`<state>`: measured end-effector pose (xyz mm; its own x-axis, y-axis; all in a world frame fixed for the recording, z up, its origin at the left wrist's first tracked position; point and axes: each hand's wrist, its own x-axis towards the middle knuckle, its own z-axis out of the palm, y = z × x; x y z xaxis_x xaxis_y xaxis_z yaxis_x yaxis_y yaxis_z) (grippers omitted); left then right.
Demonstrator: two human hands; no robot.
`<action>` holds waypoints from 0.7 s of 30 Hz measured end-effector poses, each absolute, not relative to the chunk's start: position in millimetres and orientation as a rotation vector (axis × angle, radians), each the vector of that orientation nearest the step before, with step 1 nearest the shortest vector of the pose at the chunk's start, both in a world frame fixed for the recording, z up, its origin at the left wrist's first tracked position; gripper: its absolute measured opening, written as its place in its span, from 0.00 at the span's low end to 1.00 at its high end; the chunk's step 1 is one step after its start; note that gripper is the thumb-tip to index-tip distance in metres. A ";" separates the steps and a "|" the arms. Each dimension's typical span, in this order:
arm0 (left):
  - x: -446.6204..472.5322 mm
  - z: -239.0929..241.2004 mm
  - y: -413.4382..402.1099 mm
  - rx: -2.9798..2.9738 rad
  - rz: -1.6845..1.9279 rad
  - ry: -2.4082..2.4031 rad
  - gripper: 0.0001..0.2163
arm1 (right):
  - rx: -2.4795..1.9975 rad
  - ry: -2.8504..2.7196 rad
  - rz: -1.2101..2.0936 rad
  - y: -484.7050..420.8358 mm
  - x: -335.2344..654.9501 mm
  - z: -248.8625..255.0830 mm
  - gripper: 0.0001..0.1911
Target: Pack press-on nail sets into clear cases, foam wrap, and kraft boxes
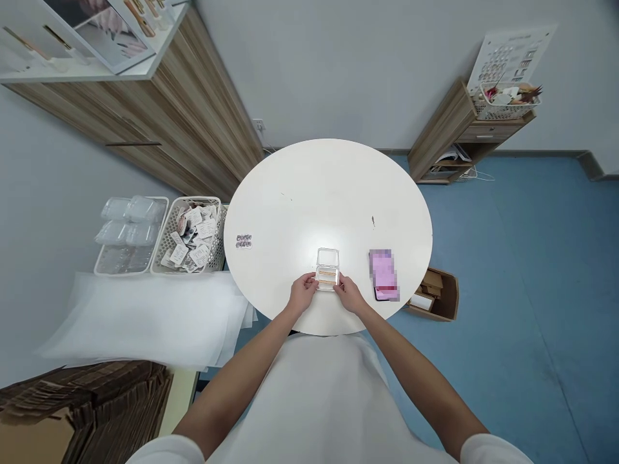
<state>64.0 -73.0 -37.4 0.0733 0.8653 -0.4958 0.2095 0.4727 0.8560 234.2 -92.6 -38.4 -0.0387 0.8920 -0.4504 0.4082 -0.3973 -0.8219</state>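
A small clear plastic case [328,258] lies on the white table with its lid folded back, away from me. Inside its near half are thin orange-tan strips [327,273]. My left hand [304,290] grips the case's left edge, fingers bent around it. On the opposite edge, my right hand [349,294] holds it the same way. To the right lies a phone [383,274] with a blurred pink-purple surface. A small sheet of dark round pieces [244,241] rests near the table's left rim.
The round white table [329,180] stands before me. At left are a basket of cards [213,248], a basket of clear packs [133,222] and white sheets [155,316]. An open cardboard box [449,296] sits on the floor at right. Wooden cabinets [203,109] stand behind.
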 end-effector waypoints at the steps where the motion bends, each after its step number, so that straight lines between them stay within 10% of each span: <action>1: 64.7 -40.2 -73.1 1.009 0.638 1.452 0.16 | -1.801 -1.362 1.436 -91.9 234.5 -40.9 0.14; 21: 74.1 -47.8 -71.2 1.143 0.585 1.573 0.17 | -1.866 -1.213 1.455 -99.1 225.4 -48.6 0.33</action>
<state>74.1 -71.2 -47.8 0.0136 0.8878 -0.4600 0.3709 0.4228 0.8269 225.4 -99.1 -48.6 0.0431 0.8576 -0.5126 0.3501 -0.4934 -0.7962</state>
